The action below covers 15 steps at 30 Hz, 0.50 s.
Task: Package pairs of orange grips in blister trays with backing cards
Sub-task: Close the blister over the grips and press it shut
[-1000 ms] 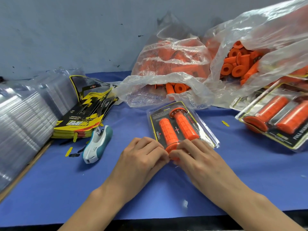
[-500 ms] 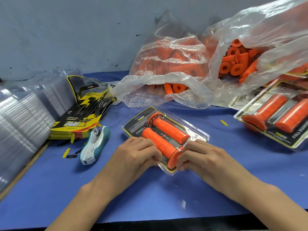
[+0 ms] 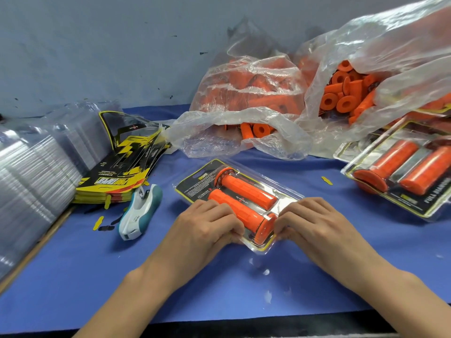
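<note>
The blister pack [image 3: 238,202] lies mid-frame on the blue table [image 3: 73,276], two grips [image 3: 244,198] inside. It looks light, its clear shell thin, slick and springy; best pinched by the rim. Left hand [image 3: 207,228] and right hand [image 3: 314,223] clasp its near edge.

The blister pack [image 3: 238,203] has been swung from pointing away to lying diagonally, both hands shifting along its near corner.
</note>
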{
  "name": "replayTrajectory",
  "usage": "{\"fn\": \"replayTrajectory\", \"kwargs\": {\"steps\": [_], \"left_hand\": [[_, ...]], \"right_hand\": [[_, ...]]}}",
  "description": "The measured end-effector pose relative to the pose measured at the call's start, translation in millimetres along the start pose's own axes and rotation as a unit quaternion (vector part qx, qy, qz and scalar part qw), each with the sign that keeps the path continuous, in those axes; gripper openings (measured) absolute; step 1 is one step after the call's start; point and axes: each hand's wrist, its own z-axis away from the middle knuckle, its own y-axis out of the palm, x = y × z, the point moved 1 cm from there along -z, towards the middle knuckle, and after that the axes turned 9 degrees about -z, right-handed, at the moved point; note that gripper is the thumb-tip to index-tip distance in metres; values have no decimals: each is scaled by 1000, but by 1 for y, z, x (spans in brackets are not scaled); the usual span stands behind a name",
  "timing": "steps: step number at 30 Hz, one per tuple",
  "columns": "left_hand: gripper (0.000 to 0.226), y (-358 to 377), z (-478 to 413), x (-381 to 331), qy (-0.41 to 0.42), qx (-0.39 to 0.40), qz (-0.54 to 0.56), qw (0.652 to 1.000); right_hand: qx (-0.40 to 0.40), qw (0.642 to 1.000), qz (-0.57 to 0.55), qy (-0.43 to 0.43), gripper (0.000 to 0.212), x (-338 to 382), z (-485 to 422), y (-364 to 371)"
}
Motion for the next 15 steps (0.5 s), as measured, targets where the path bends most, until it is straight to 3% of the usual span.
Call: {"fn": "replayTrajectory", "kwargs": {"steps": [8,15], "left_hand": [[23,0,0,0,-1,-7,-36,999],[21,2,-4,-4,-17,-38,-71,997]], "right_hand": [[18,1000,-8,9,13,-6,-7,-5],[-2,1000,6,23,22,-8,-1,-7]]}}
